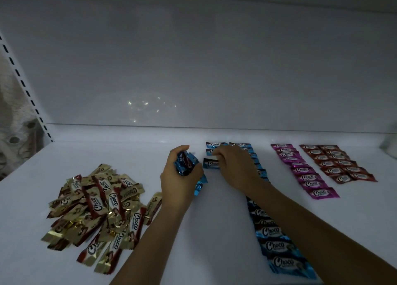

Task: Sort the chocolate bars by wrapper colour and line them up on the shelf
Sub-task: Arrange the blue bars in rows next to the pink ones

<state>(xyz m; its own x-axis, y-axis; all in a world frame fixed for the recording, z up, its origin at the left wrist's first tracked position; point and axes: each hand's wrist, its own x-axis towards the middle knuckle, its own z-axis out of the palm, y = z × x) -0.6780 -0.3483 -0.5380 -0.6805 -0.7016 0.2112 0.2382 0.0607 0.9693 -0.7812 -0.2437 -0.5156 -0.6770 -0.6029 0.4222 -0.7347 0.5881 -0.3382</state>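
Head view, left hand [179,173] clamping blue bars [185,163], right hand [234,166] seemingly pinching one bar [210,163], open shelf [129,156] behind.

Seen from a single head-worn wide-angle camera, close above the white shelf [193,231], facing forward and down toward its back wall [193,70].

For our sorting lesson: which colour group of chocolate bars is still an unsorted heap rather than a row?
The gold bars, far left on the shelf: they overlap at all angles, while the blue, pink and red ones lie in rows.
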